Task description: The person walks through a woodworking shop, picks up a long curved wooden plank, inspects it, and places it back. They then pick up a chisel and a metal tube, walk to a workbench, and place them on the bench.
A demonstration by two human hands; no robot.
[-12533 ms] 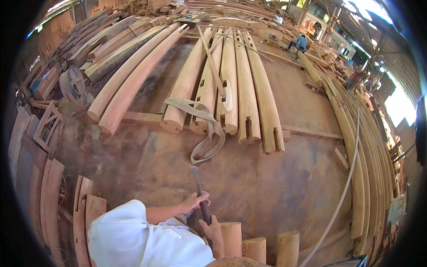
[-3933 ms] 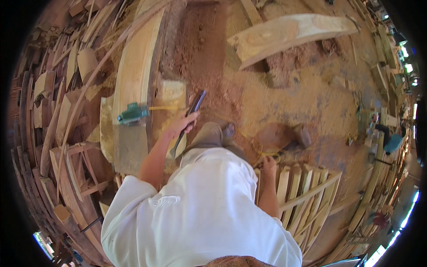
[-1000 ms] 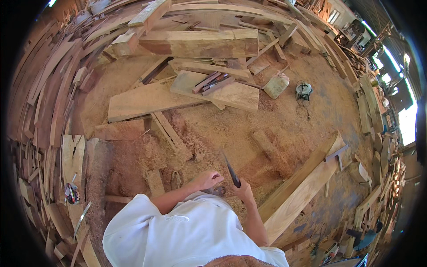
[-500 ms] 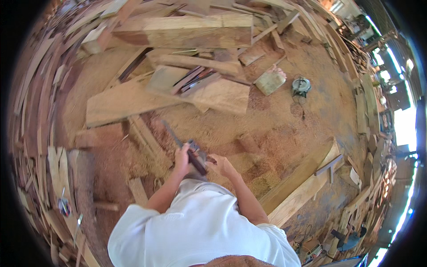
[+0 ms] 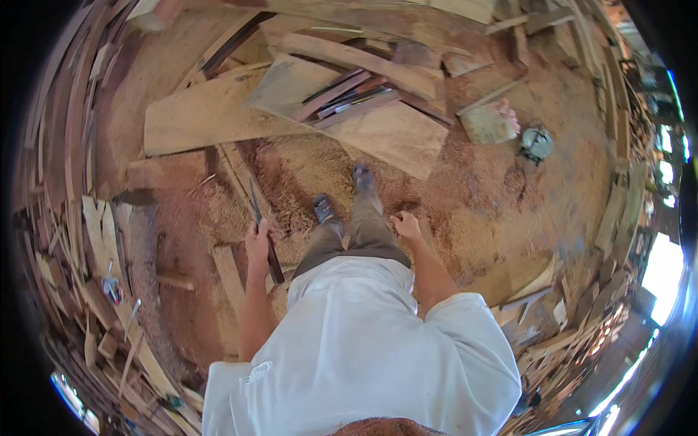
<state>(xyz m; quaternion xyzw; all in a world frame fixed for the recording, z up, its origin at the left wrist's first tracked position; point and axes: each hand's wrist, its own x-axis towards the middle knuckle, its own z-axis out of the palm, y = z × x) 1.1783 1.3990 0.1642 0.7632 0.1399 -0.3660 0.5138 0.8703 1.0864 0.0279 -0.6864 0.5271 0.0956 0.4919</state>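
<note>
My left hand hangs beside my left leg, closed round a long, slim, dark tool. A thinner strip of that tool reaches forward beyond my fingers; I cannot make out its exact kind. Beside my right thigh is my right hand, its fingers curled in with thumb and forefinger close together; whether anything small sits between them is hidden. Ahead of my feet, several slim hand tools lie together on a broad, pale board.
A wide plank lies at the front left. A pale block and a round metal power tool are at the front right. Near my right side lies a thick timber. Stacked boards line the left.
My hands have parted from in front of my waist to either side. The dark tool has gone left with my left hand. My legs and feet now show, and the view has shifted.
</note>
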